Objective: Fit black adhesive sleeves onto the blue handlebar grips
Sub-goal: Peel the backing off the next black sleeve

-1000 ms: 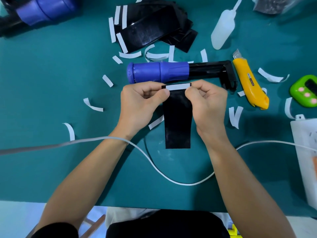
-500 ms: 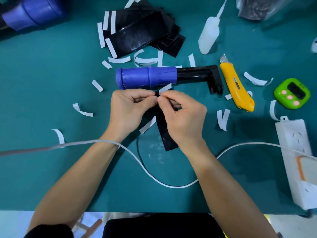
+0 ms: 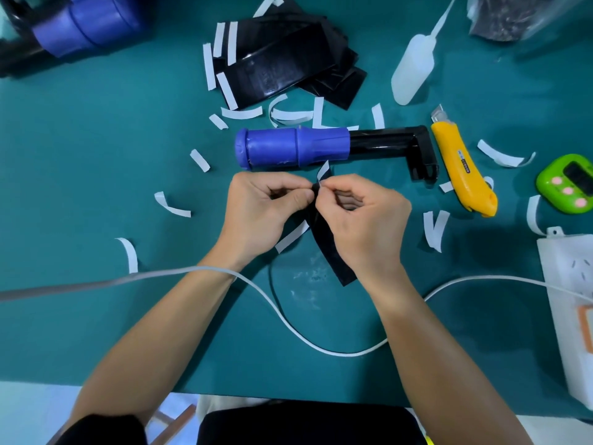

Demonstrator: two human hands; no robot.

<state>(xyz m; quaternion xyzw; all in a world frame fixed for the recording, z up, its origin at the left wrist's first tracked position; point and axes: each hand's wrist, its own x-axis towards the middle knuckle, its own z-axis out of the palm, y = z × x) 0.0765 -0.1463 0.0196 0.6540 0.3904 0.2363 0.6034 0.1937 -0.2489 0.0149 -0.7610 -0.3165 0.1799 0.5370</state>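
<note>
Currently both your hands are working the top edge of one black sleeve (image 3: 333, 258), just in front of the blue grip (image 3: 292, 149). Left hand (image 3: 263, 213): fingers curled, thumb and forefinger pinching the sleeve's top corner. Right hand (image 3: 362, 220): also curled, fingertips pinching the white backing tab (image 3: 323, 171), which sticks up between the two hands. The rest of the sleeve runs down under your right palm, and its lower end lies on the table (image 3: 96, 155), tilted toward the right.

The blue grip lies on its side, cap end left, fitted on a black bracket (image 3: 385, 144) that bends at the right end. It's bare and not touching the sleeve.

Behind it sits a stack of black sleeves (image 3: 282, 69), some with white backing at one edge. Peeled white strips (image 3: 171, 207) are scattered around the work area. A squeeze bottle (image 3: 414, 69) and a yellow utility knife (image 3: 462, 168) lie to the right of the bracket, with a green timer (image 3: 566, 187) and a power strip (image 3: 568, 300) at the right edge. A white cable (image 3: 288, 316) loops under both forearms. A second blue grip (image 3: 86, 24) is at far left.
</note>
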